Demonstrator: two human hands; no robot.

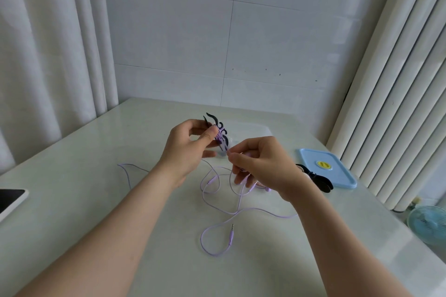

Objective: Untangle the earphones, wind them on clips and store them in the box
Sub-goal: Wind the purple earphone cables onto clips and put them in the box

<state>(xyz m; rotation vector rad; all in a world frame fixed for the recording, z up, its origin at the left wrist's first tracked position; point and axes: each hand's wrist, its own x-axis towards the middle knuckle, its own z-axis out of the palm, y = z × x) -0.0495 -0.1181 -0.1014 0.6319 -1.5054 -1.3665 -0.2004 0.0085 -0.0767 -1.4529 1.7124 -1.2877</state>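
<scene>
my left hand (188, 144) holds the black clip (218, 128) up off the table (96, 200), thumb pressed on its side and fingers curled behind it, with a few turns of the purple earphone cable (217, 222) already lying across its middle. my right hand (263, 164) sits just beside it, to the right and a little nearer me, thumb and forefinger pinching the cable where it leaves the clip. the other fingers are loosely curled, and something pale pink shows under them, perhaps the earbuds, i cannot tell. the next turn hangs on this: the clip's long axis runs tilted, far end up and away from me, near end pointing down toward my right fingertips, so the cable must cross it sideways, not along it. the slack all lies on my side of the hands, in loose loops on the table below and between my wrists, and the jack plug (231, 234) is the part nearest me, well apart from the clip. so the right hand is the nearer one to feed cable, and the left need only hold or turn the clip. i judge the winding barely begun, most of the cable being loose. a second black clip (322, 182) lies by my right wrist, just beside a blue lid (335, 176), perhaps touching it. the box itself i cannot make out.
</scene>
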